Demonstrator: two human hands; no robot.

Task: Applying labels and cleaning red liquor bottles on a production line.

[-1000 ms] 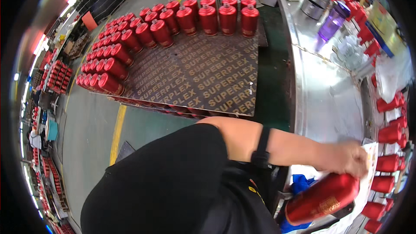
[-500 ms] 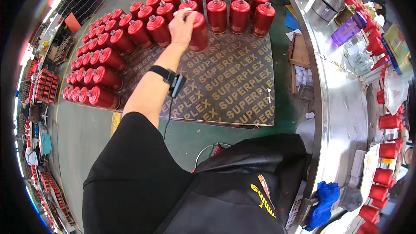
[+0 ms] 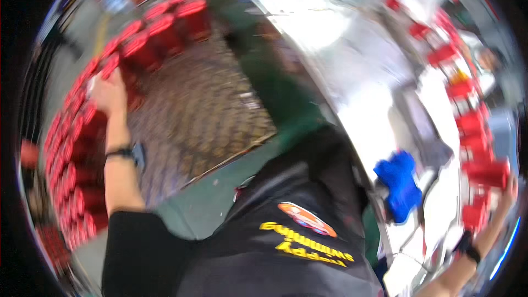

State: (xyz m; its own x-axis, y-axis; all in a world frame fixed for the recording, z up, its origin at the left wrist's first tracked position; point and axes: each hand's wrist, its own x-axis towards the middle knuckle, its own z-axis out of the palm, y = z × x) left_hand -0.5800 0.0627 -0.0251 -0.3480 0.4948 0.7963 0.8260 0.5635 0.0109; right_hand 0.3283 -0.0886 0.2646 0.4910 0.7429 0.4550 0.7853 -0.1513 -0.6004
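The whole view is smeared with motion blur, so fine detail is hard to call. The left hand (image 3: 108,92) is stretched far out to the person's left, resting on the curved row of red cylindrical canisters (image 3: 82,126) that stand upright on the brown patterned board (image 3: 203,115) on the floor. The hand lies over the top of one canister in that row; the blur hides whether its fingers are spread or closed, so I cannot tell. A dark wristband (image 3: 120,153) sits on that forearm.

The canisters stand shoulder to shoulder in lines along the board's edges, tops up, which I judge keeps them stable and easy to take one at a time.

Over on the far right, the right hand (image 3: 509,190) reaches to the edge of the shiny metal counter (image 3: 352,77), touching a red canister (image 3: 487,173) lying roughly sideways among others; the fingers seem curled against it, though an actual clamp cannot be confirmed. More red canisters line the counter's right rim (image 3: 467,124), and a bright blue lump, perhaps a glove or cloth (image 3: 400,184), rests on the counter near the person's dark apron (image 3: 297,209).
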